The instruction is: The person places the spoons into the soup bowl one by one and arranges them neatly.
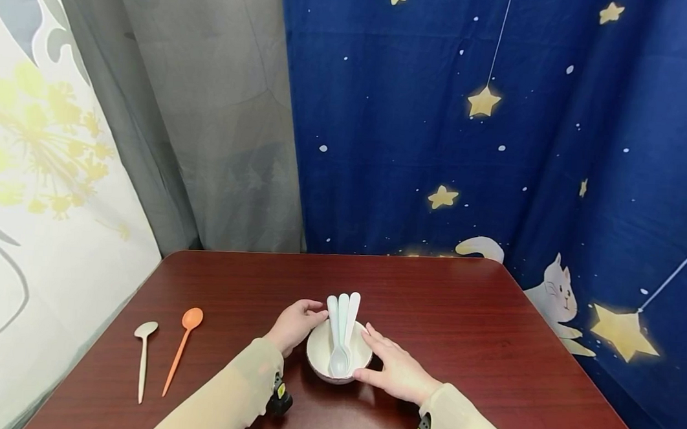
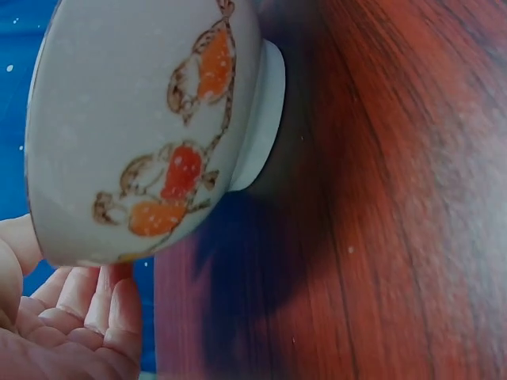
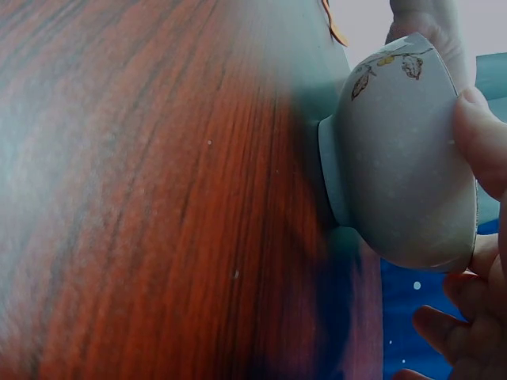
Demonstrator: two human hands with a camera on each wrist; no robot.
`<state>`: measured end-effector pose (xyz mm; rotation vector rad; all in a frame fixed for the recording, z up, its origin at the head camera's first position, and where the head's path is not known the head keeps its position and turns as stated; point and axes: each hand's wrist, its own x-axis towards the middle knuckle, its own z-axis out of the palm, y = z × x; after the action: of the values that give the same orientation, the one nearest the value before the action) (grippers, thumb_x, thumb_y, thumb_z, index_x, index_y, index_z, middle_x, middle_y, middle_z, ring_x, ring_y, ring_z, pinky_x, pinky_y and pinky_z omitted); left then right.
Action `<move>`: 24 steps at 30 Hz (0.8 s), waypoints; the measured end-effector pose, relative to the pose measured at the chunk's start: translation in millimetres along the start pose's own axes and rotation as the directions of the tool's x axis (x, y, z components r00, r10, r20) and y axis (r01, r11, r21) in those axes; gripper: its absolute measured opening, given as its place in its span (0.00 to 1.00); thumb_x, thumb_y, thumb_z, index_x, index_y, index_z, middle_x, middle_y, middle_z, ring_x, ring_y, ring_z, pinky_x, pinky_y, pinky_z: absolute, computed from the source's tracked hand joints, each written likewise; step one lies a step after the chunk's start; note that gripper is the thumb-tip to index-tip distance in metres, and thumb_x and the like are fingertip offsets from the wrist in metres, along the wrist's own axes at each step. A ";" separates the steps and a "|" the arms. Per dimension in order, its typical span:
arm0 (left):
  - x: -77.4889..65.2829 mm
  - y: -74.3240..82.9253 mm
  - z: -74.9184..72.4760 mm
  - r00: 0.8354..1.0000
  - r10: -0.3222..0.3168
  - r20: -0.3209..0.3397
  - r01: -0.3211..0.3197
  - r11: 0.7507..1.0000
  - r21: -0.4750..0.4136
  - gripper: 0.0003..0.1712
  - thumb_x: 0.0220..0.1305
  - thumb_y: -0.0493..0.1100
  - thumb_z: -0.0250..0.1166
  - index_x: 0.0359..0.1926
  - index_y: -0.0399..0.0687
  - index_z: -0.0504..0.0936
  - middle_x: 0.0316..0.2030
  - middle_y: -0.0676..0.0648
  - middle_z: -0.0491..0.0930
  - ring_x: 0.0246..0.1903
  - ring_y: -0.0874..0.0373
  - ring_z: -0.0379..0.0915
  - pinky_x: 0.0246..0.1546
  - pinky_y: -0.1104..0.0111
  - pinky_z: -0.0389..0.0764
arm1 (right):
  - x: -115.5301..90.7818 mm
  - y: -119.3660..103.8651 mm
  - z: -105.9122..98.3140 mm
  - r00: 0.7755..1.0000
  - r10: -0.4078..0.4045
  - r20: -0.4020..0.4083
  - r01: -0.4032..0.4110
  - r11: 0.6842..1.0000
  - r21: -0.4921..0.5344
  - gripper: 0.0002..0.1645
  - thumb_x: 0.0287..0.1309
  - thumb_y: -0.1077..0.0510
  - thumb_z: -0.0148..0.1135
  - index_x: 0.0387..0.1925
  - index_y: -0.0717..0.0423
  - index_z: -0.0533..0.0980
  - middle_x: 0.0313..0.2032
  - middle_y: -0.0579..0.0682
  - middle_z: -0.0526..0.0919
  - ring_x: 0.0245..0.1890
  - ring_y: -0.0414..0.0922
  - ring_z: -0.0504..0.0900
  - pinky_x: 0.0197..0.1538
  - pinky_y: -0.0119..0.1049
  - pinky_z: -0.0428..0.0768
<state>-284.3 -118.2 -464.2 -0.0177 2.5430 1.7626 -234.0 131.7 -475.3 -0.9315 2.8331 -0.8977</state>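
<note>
A white bowl (image 1: 319,363) with painted orange and red figures on its outer wall (image 2: 178,178) stands near the middle of the table. Three pale spoons (image 1: 342,324), one of them mint-tinted, lie together in it. Their handles rise past the far rim. On the left side my left hand (image 1: 295,323) holds the bowl, its thumb and fingers around the rim. Opposite, my right hand (image 1: 396,367) holds it with thumb and fingers spread along the near and right rim. The right wrist view shows the thumb (image 3: 478,131) against the bowl's edge.
A cream spoon (image 1: 143,363) and an orange spoon (image 1: 184,345) lie apart at the left of the dark red wooden table (image 1: 461,298). A grey curtain (image 1: 220,117) and a blue starry curtain (image 1: 383,126) hang behind the far edge.
</note>
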 end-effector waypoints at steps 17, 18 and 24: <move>-13.1 -7.7 -38.3 0.996 -0.002 -0.090 0.003 1.000 0.009 0.29 0.63 0.49 0.65 0.61 0.41 0.72 0.40 0.44 0.78 0.43 0.46 0.76 0.43 0.57 0.78 | 0.4 0.3 0.2 1.000 -0.001 -0.007 0.001 1.000 -0.011 0.50 0.56 0.31 0.59 0.70 0.58 0.61 0.72 0.55 0.55 0.68 0.59 0.59 0.63 0.57 0.63; -13.8 -8.1 -40.4 0.996 -0.001 -0.094 0.003 1.000 0.017 0.29 0.63 0.49 0.65 0.61 0.41 0.72 0.40 0.44 0.78 0.43 0.45 0.76 0.42 0.58 0.78 | 0.4 0.3 0.3 1.000 -0.002 -0.006 0.002 1.000 -0.011 0.50 0.56 0.31 0.59 0.70 0.58 0.61 0.72 0.55 0.55 0.68 0.59 0.59 0.63 0.57 0.63; -20.4 -10.0 -52.8 0.994 0.014 -0.105 -0.006 0.997 0.072 0.27 0.64 0.47 0.65 0.60 0.41 0.72 0.39 0.44 0.78 0.40 0.46 0.75 0.37 0.62 0.76 | 0.2 -0.4 0.1 1.000 -0.004 -0.002 0.004 1.000 -0.005 0.50 0.57 0.32 0.59 0.70 0.58 0.61 0.72 0.56 0.55 0.68 0.59 0.59 0.63 0.58 0.63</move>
<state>-265.2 -171.4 -454.1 -0.0976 2.6823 1.7170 -234.0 131.3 -475.1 -0.9382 2.8374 -0.8928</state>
